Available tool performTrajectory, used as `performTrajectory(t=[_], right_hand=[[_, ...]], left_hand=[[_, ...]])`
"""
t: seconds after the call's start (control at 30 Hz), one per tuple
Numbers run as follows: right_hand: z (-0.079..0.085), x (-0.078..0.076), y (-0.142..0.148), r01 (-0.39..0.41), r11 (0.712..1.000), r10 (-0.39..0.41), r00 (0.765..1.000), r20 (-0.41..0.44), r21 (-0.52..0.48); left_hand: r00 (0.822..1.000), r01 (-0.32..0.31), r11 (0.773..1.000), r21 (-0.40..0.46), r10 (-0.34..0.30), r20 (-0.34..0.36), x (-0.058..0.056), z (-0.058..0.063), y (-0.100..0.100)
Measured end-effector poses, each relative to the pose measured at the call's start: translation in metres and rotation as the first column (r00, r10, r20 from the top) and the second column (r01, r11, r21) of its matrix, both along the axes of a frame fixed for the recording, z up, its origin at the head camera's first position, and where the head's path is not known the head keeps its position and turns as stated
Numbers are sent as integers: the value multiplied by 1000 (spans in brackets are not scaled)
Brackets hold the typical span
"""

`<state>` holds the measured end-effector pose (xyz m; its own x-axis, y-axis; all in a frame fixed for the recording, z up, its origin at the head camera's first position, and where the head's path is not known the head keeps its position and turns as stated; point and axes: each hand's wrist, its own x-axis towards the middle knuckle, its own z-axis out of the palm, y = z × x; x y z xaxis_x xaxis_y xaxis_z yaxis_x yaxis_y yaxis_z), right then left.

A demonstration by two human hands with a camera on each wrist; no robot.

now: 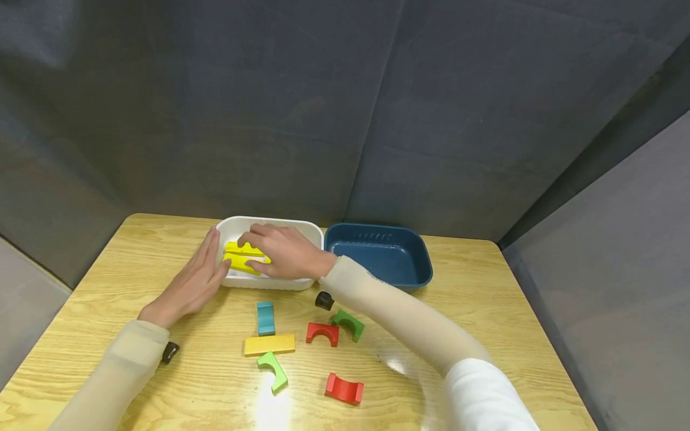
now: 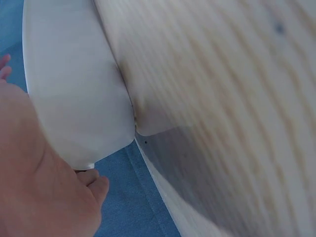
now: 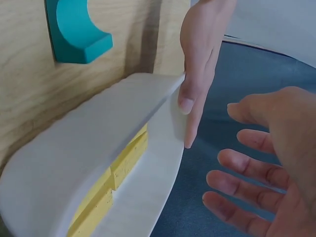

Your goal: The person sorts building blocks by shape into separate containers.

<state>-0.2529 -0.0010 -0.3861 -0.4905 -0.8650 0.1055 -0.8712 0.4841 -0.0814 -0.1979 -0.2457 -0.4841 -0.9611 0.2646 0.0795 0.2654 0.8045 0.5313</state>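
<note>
From a distance, I am viewing a left bin (image 1: 269, 283) and a right bin (image 1: 388, 261) standing side by side on the table (image 1: 485, 299), a curtain (image 1: 269, 120) hanging behind. Blocks (image 1: 238, 263) are lying in the left bin. Before it, a first arch (image 1: 266, 318), a plank (image 1: 269, 345) and a second arch (image 1: 277, 367) are running forward; rightward, a third arch (image 1: 322, 327) is sitting beside a fourth (image 1: 350, 320), a fifth (image 1: 344, 390) lying before them.

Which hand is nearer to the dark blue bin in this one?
Right. The right hand is over the white bin, left of the dark blue bin. The left hand is farther off, at the white bin's left end.
</note>
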Motion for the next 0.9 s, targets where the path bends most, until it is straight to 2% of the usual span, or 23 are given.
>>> performTrajectory(t=[0.3,0.5,0.7,0.9], right_hand=[[-1,16,12,-25,999,24,999,-28,-40],[-3,35,27,-60,995,59,998,-17,-76],[-6,54,38,-119,984,113,992,-52,-129],[-8,70,49,-140,981,135,990,-51,-133]], left_hand=[[1000,-1,1000,14,1,-16,1,0,1],[1000,5,1000,14,-5,-6,2,-2,2],[1000,4,1000,19,-4,-12,4,-1,1],[1000,-1,1000,25,1,1,6,-1,1]])
